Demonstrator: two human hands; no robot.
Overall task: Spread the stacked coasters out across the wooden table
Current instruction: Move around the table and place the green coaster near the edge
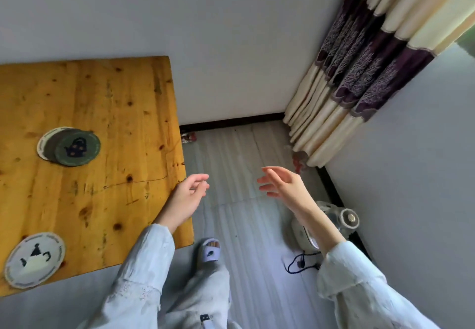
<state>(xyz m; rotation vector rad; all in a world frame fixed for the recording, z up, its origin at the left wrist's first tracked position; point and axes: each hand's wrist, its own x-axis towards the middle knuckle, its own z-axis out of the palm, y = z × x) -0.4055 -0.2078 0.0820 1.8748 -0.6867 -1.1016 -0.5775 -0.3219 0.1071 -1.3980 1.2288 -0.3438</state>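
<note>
A small stack of round coasters (69, 146) lies on the wooden table (108, 97), a green one with a dark teapot print on top, shifted right off a white one below. One white coaster (34, 259) with a teapot print lies alone near the table's front left edge. My left hand (189, 195) hovers at the table's right edge, fingers loosely curled, holding nothing. Over the floor to the right of the table, my right hand (281, 182) is spread and holds nothing.
The table stands against a white wall. Right of it is grey floor with my slippered foot (210, 250), a small appliance (331, 226) with a dark cable, and a cream and purple curtain (359, 71) in the corner.
</note>
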